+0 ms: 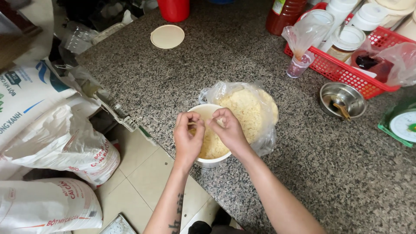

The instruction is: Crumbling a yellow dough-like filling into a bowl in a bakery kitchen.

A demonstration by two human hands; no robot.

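A white tub (211, 162) stands at the front edge of the speckled granite counter (216, 60), filled with pale yellow minced stuff (213, 147). A clear plastic bag (249, 108) of the same yellow stuff lies behind it, mouth over the tub. My left hand (187, 136) and my right hand (227, 130) hover together over the tub, fingers pinched on the bag's edge. What sits between the fingertips is too small to make out.
A round cream lid (167, 36) lies at the back. A red basket (346, 69) with jars, a small cup with a bag (299, 65), a steel bowl (342, 99) and a scale (405, 125) fill the right. White sacks (52, 143) pile up on the floor at left.
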